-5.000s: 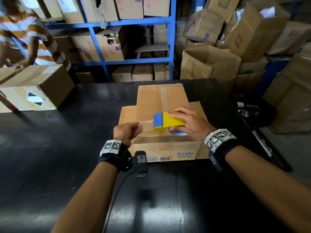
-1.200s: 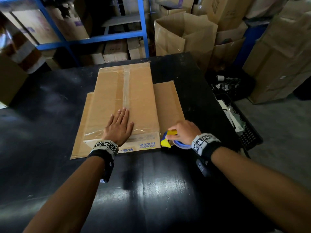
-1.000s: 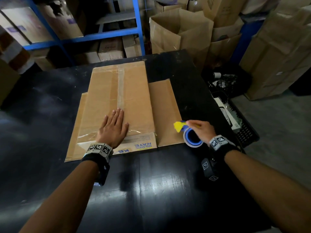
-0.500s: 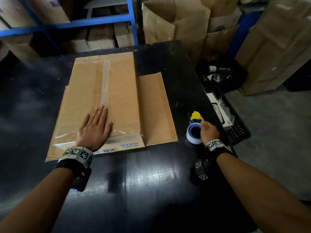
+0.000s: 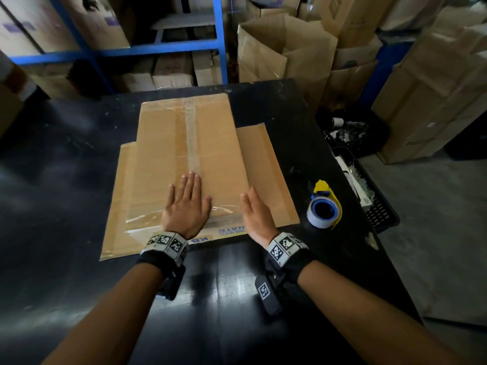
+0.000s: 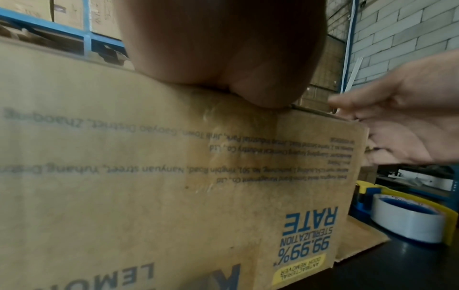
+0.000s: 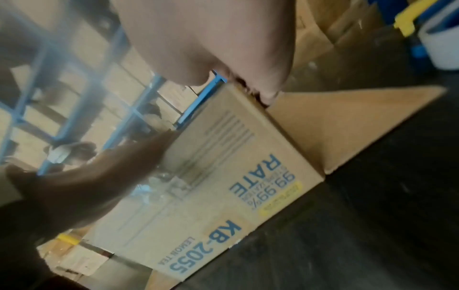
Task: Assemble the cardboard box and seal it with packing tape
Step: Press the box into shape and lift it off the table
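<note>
A brown cardboard box [image 5: 184,143] stands on the black table [image 5: 66,180], a strip of clear tape running along its top seam. Its bottom flaps [image 5: 266,180] lie spread flat on the table at left and right. My left hand [image 5: 188,204] rests flat on the box top near the front edge, fingers straight. My right hand [image 5: 254,209] is open, fingers straight, against the top's right front corner. The left wrist view shows the printed front wall [image 6: 149,176] and the right hand [image 6: 410,121]. The blue and yellow tape dispenser [image 5: 324,206] lies alone on the table, right of the box.
A black crate [image 5: 369,185] with small items stands off the table's right edge. Blue shelving [image 5: 158,48] with cartons runs behind, and open cardboard boxes [image 5: 284,48] stand at the back right. Bare table lies left of the box and in front of it.
My right hand carried the tape dispenser off the box, set it on the table at the right, let go and came back to the box's right front corner. The left hand stayed flat on top.
</note>
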